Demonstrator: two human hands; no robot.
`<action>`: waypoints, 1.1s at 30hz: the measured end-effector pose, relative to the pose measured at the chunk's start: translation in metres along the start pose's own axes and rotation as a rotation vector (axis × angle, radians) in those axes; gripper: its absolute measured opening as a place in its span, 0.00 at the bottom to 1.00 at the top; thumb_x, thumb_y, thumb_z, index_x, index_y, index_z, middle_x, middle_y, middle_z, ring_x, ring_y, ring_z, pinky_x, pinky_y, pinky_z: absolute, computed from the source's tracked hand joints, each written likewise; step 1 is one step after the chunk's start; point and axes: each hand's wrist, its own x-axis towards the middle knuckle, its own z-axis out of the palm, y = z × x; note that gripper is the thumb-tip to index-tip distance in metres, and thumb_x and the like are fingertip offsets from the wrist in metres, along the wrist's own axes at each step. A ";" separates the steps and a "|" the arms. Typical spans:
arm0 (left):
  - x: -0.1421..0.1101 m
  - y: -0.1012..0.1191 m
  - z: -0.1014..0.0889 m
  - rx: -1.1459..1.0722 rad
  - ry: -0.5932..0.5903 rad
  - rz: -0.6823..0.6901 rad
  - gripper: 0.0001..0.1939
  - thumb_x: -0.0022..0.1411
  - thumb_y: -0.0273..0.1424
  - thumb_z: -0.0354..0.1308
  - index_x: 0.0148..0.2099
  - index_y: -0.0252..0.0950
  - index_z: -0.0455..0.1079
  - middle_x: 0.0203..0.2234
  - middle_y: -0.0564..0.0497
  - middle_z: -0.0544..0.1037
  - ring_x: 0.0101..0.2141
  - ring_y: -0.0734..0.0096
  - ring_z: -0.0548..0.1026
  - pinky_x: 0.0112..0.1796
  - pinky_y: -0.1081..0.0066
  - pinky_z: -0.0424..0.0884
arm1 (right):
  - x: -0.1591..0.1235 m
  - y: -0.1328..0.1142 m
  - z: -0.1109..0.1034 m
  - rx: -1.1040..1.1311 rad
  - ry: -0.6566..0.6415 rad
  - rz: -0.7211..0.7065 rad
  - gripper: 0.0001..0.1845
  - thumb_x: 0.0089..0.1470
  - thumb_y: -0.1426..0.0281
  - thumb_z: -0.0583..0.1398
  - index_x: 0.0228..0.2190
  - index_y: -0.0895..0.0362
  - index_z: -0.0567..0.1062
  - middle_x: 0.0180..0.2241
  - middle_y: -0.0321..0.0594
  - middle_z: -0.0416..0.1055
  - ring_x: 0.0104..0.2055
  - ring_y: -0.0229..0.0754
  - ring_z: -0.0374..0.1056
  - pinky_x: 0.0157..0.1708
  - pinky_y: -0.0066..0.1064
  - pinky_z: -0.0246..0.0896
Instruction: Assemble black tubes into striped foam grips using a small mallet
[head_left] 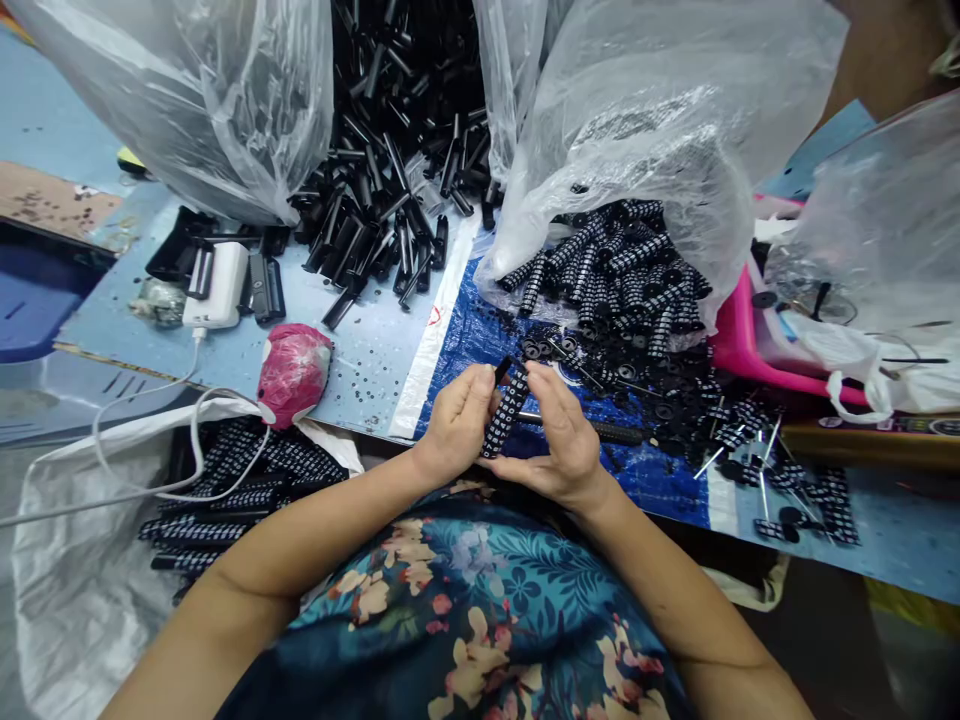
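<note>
A black tube with rows of white squares point(506, 412) stands tilted between my two hands, just over the table's front edge. My right hand point(559, 435) pinches it, fingertips at the upper end and thumb at the lower end. A narrow black plastic piece point(502, 371) sticks up from my left hand point(463, 420), whose closed fingers are beside the tube's upper part. Whether that piece touches the tube is hidden. Behind my right hand lies a metal rod with a black grip point(619, 434), on a blue plastic sheet point(469, 345).
Black plastic handles point(375, 220) spill from a clear bag point(255, 100). Similar patterned tubes point(615, 265) fill another bag, with small black discs point(626, 371) before it. A pink-wrapped bundle point(296, 372), white power bank point(225, 285), pink basket point(739, 325) and sack of patterned pieces point(247, 480) stand around.
</note>
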 end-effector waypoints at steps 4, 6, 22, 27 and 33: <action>-0.001 0.006 -0.001 -0.083 -0.021 -0.019 0.20 0.63 0.49 0.61 0.39 0.35 0.73 0.31 0.51 0.75 0.32 0.71 0.70 0.36 0.71 0.69 | 0.000 -0.003 0.001 -0.075 0.017 0.002 0.56 0.53 0.55 0.68 0.71 0.53 0.45 0.66 0.54 0.61 0.65 0.59 0.64 0.61 0.53 0.68; -0.001 0.009 -0.004 -0.155 -0.062 -0.080 0.20 0.61 0.48 0.64 0.41 0.35 0.75 0.31 0.51 0.77 0.32 0.70 0.73 0.36 0.71 0.71 | 0.000 -0.005 0.001 -0.081 0.024 -0.003 0.55 0.54 0.57 0.68 0.71 0.54 0.46 0.66 0.55 0.61 0.65 0.59 0.64 0.62 0.52 0.67; 0.041 -0.012 -0.090 0.668 -0.105 0.131 0.07 0.54 0.34 0.69 0.35 0.39 0.79 0.30 0.49 0.79 0.32 0.66 0.72 0.35 0.69 0.64 | -0.030 0.023 -0.014 -0.289 -0.331 0.169 0.10 0.65 0.67 0.57 0.44 0.56 0.75 0.37 0.45 0.77 0.39 0.47 0.72 0.41 0.38 0.68; 0.053 -0.014 -0.100 0.655 -0.284 0.025 0.10 0.47 0.36 0.73 0.27 0.39 0.76 0.18 0.55 0.71 0.21 0.73 0.63 0.25 0.71 0.53 | -0.011 0.015 -0.009 -0.237 -0.102 0.197 0.11 0.67 0.70 0.52 0.44 0.54 0.74 0.32 0.42 0.75 0.33 0.42 0.69 0.36 0.33 0.64; 0.060 -0.017 -0.096 0.665 -0.283 0.042 0.13 0.46 0.36 0.73 0.25 0.39 0.71 0.16 0.57 0.67 0.20 0.74 0.62 0.24 0.70 0.52 | 0.014 0.007 0.001 -0.338 -0.300 0.147 0.14 0.69 0.66 0.51 0.40 0.55 0.76 0.27 0.40 0.72 0.28 0.41 0.67 0.30 0.32 0.59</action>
